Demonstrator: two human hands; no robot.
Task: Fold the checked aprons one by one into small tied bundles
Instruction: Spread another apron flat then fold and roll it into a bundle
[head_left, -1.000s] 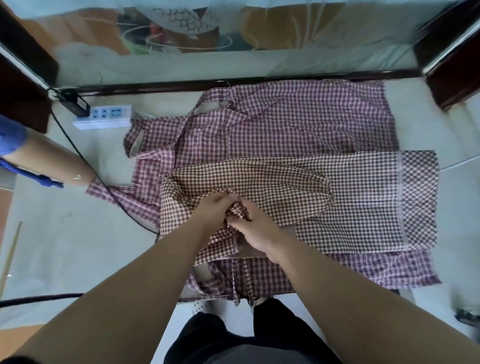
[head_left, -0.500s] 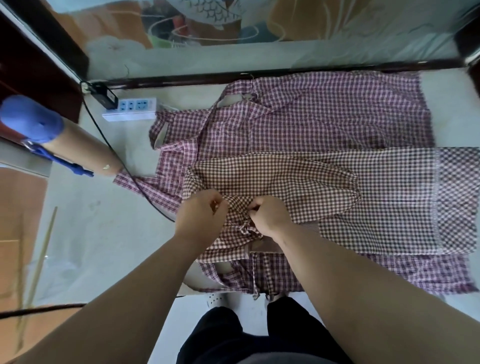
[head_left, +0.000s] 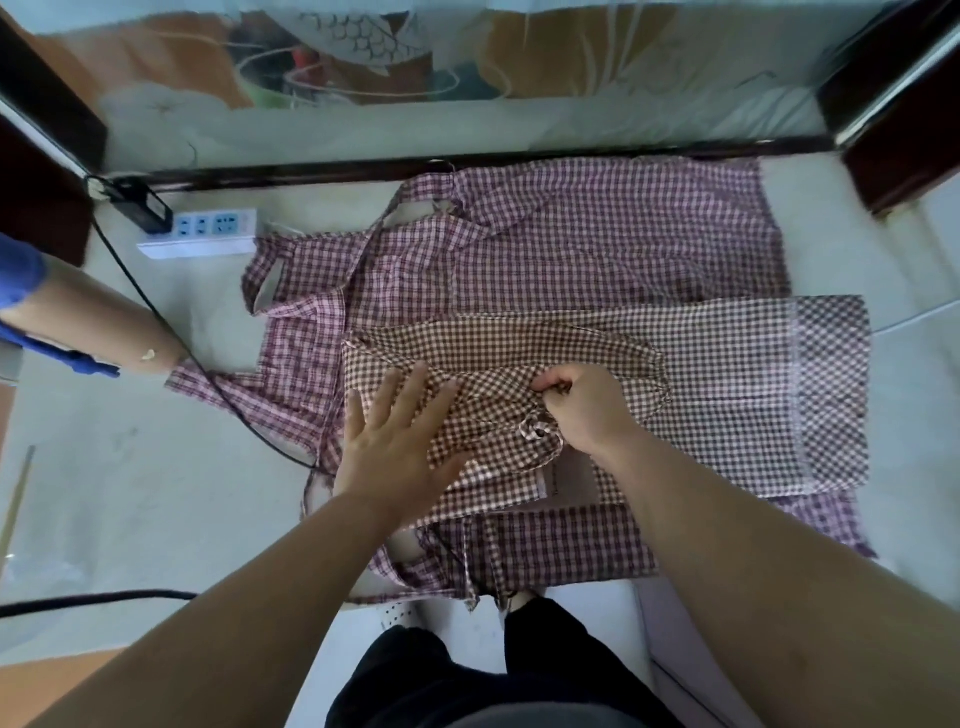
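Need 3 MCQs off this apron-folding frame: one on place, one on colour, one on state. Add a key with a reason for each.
1. The brown checked apron lies:
A) on top of the pink checked apron
B) under it
C) beside it, apart

2. The power strip casing is:
A) black
B) white
C) red

3. The left hand is:
A) a closed fist
B) lifted, holding a bundle
C) flat, fingers spread, on the brown checked apron

Key:
1 A, the brown checks cover the pink cloth, which shows around them.
2 B, the casing is white with blue socket faces.
3 C, straight fingers press the cloth, and the right hand pinches a gathered fold.
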